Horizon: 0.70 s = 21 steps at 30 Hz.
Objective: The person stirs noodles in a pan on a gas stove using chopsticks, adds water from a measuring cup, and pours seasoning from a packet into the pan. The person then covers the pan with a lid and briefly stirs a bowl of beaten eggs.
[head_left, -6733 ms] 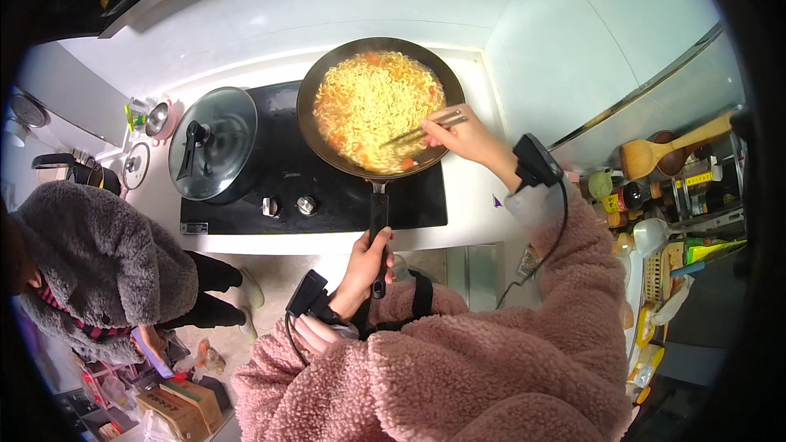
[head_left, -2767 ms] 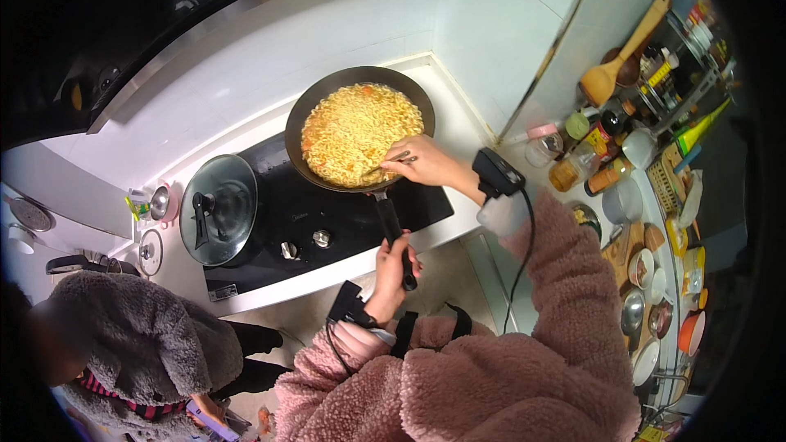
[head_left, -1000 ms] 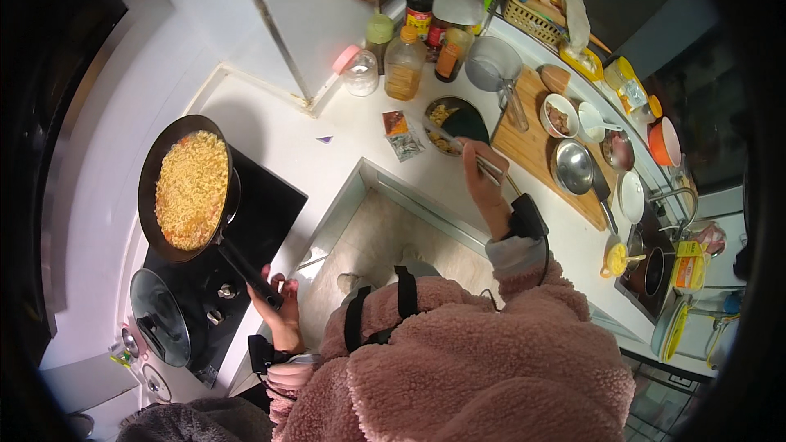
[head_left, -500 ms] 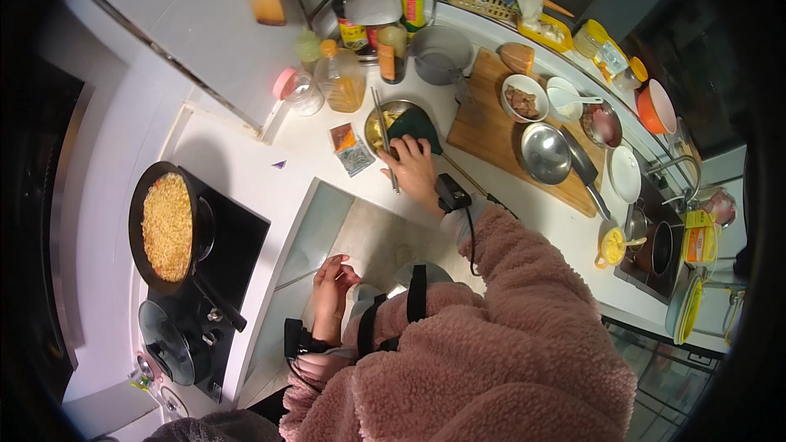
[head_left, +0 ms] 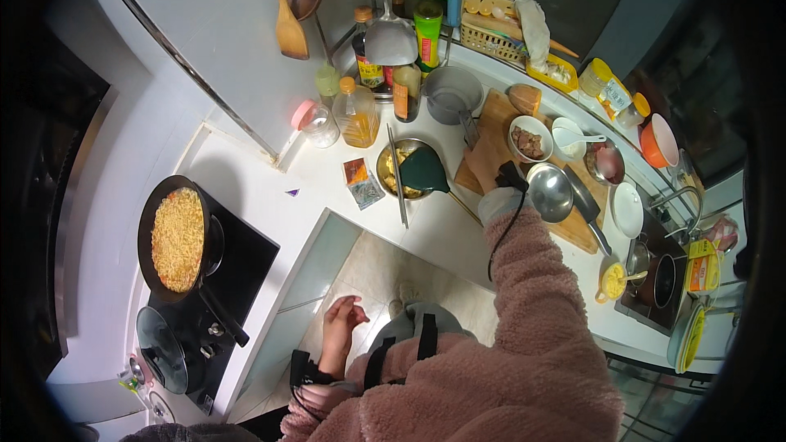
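Pan (head_left: pixel 176 239) on stove (head_left: pixel 221 278) far left; bowl (head_left: pixel 407 169) (chopsticks (head_left: pixel 397 176) across) left of cutting board (head_left: pixel 524 172) on counter (head_left: pixel 442 229).

Steel bowl (head_left: pixel 407 170) on white counter, holding yellowish food, half covered by dark green cloth (head_left: pixel 424 170) at its 3 o'clock side. Long chopsticks (head_left: pixel 397 176) laid across its rim, running 12 to 6 o'clock. Wooden cutting board (head_left: pixel 499 135) just beside, at 3 o'clock.

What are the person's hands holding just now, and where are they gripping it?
Nothing in the left hand: it hangs free over the floor, fingers loosely curled. The right hand reaches onto the wooden cutting board; whether it grips anything there cannot be told.
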Each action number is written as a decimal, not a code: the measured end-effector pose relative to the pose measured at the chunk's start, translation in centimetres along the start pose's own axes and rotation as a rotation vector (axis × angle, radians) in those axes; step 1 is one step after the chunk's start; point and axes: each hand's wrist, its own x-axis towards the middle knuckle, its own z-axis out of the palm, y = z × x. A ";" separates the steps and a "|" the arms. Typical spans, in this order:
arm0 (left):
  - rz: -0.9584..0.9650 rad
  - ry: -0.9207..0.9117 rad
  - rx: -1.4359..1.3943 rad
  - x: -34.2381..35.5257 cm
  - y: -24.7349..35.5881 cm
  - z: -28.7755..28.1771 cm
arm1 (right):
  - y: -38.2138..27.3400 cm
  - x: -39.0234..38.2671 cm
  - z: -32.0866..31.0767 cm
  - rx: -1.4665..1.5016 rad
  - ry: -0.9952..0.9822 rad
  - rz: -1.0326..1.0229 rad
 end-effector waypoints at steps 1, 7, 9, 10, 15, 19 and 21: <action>0.006 -0.016 0.014 -0.4 -0.3 -0.2 | 0.1 0.2 0.1 0.014 -0.022 -0.025; 0.103 -0.110 0.100 0.1 -1.4 2.1 | 0.7 -3.4 -6.2 0.106 0.103 -0.046; 0.154 -0.187 0.158 1.0 -1.7 5.8 | 1.5 -6.6 -10.1 0.274 0.119 -0.074; 0.160 -0.240 0.224 1.0 -1.7 8.1 | 2.0 -8.3 -12.1 0.314 0.090 -0.065; 0.349 -0.653 0.408 -1.4 -2.8 21.9 | 5.5 -18.8 -20.4 0.595 0.030 0.070; 0.376 -0.829 0.447 -5.9 -7.8 33.1 | 11.4 -23.5 -26.6 0.667 -0.035 0.106; 0.363 -0.836 0.310 -8.9 -11.7 38.2 | 15.8 -24.5 -30.1 0.711 -0.062 0.048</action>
